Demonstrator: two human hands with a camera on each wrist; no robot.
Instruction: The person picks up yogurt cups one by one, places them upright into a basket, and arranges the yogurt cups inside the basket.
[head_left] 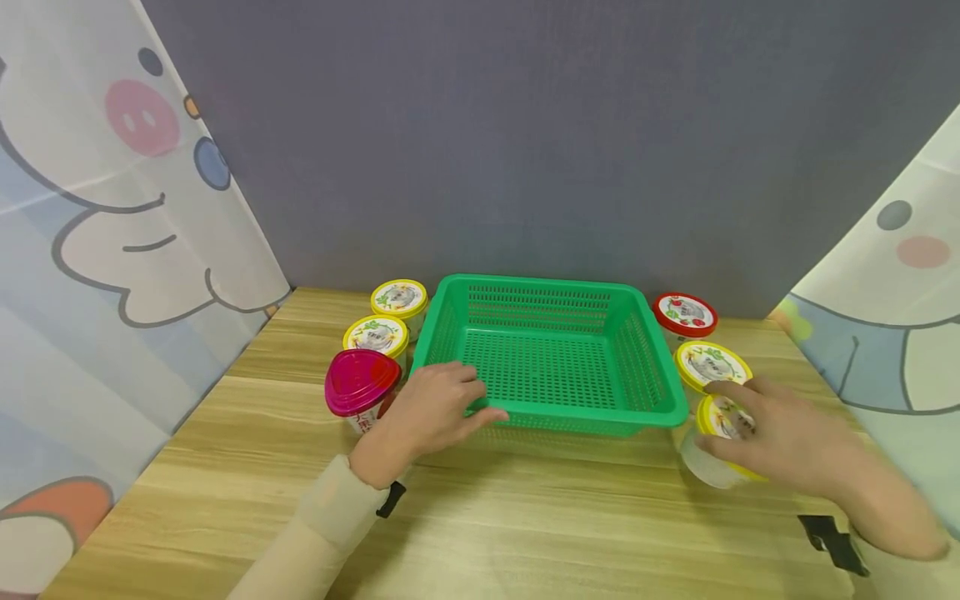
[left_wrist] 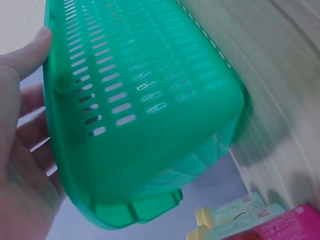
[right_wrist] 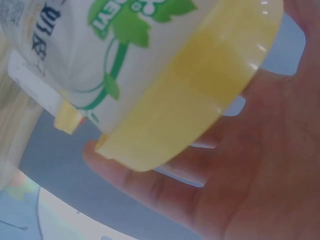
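My left hand [head_left: 442, 408] grips the near left part of the rim of a green plastic basket [head_left: 540, 283]. In the left wrist view, its thumb lies on one side of the rim [left_wrist: 57, 150] and the other fingers on the opposite side. No tubs show inside the basket. On the right, my right hand [head_left: 795, 429] holds a clear tub [head_left: 708, 462] by its yellow lid [right_wrist: 195, 95], fingers spread around the lid's edge. This tub is near the basket's front right corner and bears a green leaf print. Its underside is hidden in the right wrist view.
Right of the basket stand another yellow-lidded tub [head_left: 712, 364] and a red-lidded tub [head_left: 685, 312]. Along its left side are two yellow-lidded tubs [head_left: 377, 335] and a magenta-lidded cup [head_left: 362, 382]. A grey wall [head_left: 480, 142] rises behind the wooden table [head_left: 525, 525], with cartoon-print curtains [head_left: 45, 208] at both sides.
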